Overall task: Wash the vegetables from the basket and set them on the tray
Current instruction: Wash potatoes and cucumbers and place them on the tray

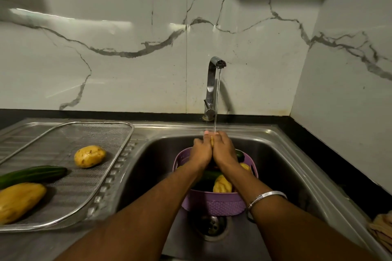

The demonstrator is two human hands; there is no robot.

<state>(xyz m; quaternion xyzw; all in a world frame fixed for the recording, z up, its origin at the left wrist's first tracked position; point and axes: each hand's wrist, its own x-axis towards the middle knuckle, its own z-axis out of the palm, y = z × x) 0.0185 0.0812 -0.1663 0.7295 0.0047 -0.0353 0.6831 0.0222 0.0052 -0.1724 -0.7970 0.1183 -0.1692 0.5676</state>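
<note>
Both hands, left hand [201, 150] and right hand [223, 148], clasp what looks like a potato [212, 141] under the tap stream [216, 108], rinsing it above the purple basket [214, 203], tray [118, 133] at nine o'clock.

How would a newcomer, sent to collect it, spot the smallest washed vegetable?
Look left of the steel sink to the wire-mesh metal tray. The round yellow potato lies nearest its far right corner. It is shorter and rounder than the long green cucumber and the larger yellow potato.
</note>
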